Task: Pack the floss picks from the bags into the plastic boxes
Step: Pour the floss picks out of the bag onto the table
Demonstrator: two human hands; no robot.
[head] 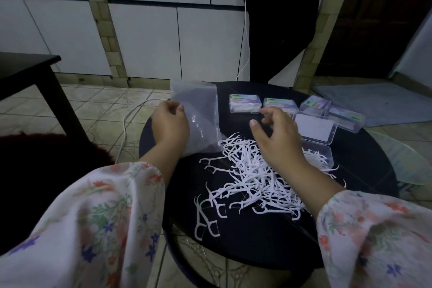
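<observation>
floss picks (252, 177): one big loose heap in the middle of the round black bench (364, 161), with a few strays at the near edge. Way too tangled to count. My guess is they were dumped out so they're easy to grab in bunches.

open box (319, 154): one, sitting just right of the heap with its lid (314, 127) standing up behind it. A few picks are in it already, so this looks like the one being filled.

closed boxes: four, in a row along the far side. First one (245, 103), second (280, 104), third (314, 104), fourth (347, 117). They look packed and parked out of the way (labels too blurry to read).

bag (198, 114): one clear bag, tilted with its lower end touching the heap. It looks empty.

left hand (170, 124): pinching the bag's left edge, probably to hold it clear of the heap.

right hand (277, 133): hovering over the heap with fingers loosely spread and curved, holding nothing.

other stuff: a white cable (245, 30) hanging down the back wall, and the corner of a dark table (30, 65) off to the left.
</observation>
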